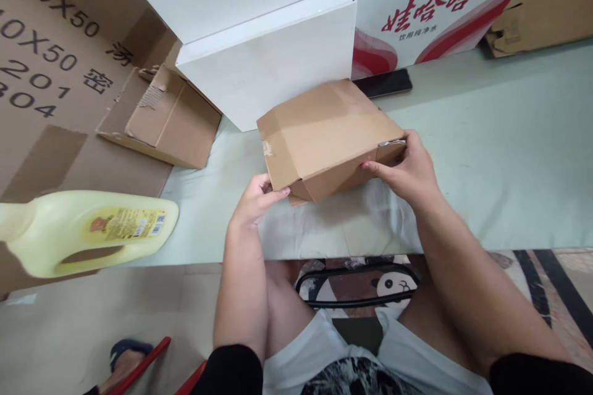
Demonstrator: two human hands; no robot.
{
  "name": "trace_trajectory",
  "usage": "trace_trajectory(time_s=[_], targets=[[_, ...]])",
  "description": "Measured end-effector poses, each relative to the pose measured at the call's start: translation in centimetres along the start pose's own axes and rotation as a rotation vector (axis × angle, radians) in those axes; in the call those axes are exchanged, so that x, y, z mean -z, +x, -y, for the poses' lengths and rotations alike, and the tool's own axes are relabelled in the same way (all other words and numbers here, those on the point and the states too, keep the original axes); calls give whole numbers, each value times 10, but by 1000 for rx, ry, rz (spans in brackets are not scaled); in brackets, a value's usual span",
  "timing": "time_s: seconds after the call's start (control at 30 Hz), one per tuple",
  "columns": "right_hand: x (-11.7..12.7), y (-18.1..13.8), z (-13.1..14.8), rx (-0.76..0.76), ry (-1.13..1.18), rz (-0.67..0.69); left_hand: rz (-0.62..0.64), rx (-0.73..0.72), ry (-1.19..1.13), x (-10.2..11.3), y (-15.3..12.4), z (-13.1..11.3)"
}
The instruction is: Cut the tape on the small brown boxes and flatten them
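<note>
A brown cardboard box (pixel 343 129) is held tilted over the pale green cloth, its broad face turned up. My left hand (pixel 257 199) is closed on its near left corner, with the thumb on the edge and the fingers partly hidden. At the right end my right hand (pixel 410 166) grips the box, its thumb on the near side and the other fingers behind the edge. A small gap with something whitish shows at that right corner; what it is I cannot make out.
Behind the box stand white boxes (pixel 273 68) and a carton with red lettering (pixel 426 18). A black phone-like object (pixel 386 82) lies near them. To the left are an open cardboard box (pixel 180 117), a large printed carton (pixel 41 74) and a yellow jug (pixel 102 228) on its side.
</note>
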State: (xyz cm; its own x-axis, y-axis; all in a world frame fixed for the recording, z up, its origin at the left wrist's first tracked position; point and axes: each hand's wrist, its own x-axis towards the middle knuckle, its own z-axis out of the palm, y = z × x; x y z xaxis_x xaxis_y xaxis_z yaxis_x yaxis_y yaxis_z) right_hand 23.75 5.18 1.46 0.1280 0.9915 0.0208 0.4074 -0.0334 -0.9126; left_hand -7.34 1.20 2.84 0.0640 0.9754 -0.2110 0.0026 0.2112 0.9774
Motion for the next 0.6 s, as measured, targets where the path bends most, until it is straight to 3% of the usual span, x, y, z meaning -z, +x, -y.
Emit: trace_trajectory(time_s=[0.17, 0.27, 0.37, 0.43, 0.53, 0.6], targets=[[10, 3, -8, -20, 83, 105, 443, 138, -112, 21, -11, -6], [14, 4, -15, -22, 223, 166, 559, 168, -88, 23, -14, -8], [13, 5, -16, -58, 298, 117, 658, 211, 33, 16, -12, -10], [12, 5, -15, -98, 332, 89, 557, 174, 103, 11, -8, -10], [11, 5, -11, -102, 383, 58, 70, -33, 67, 7, 2, -4], [12, 5, -9, -89, 411, 64, -189, -116, -35, 8, 9, 3]])
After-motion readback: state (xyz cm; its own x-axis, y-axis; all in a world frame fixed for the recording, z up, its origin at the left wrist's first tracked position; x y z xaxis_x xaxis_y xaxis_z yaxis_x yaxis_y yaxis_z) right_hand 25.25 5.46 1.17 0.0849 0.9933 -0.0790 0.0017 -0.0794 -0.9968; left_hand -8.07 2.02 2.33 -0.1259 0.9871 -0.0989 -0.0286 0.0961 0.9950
